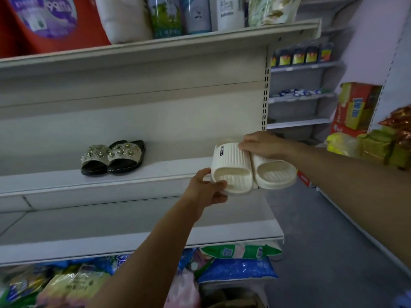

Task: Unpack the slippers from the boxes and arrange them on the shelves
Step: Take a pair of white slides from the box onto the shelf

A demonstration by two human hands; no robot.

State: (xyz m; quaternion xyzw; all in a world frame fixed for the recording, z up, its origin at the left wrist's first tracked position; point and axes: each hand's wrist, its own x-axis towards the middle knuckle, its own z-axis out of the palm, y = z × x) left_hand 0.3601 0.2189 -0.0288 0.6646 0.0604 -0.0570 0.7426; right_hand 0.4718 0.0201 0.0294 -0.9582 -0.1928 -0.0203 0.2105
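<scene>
Ribbed cream foam slippers [251, 168], thick-soled: left hand [208, 190] pinches the near heel, right hand [262, 144] grips the straps. Beaded black sandals [113, 157] sit left.

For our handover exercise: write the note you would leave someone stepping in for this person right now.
Left hand grips the heel of the cream slippers; right hand holds their straps.
The pair is partly on the shelf, at its right end, heels overhanging the front edge.
Done: beaded slippers stand further left on it.
Left: probably push the pair fully on; no boxes in view.
</scene>
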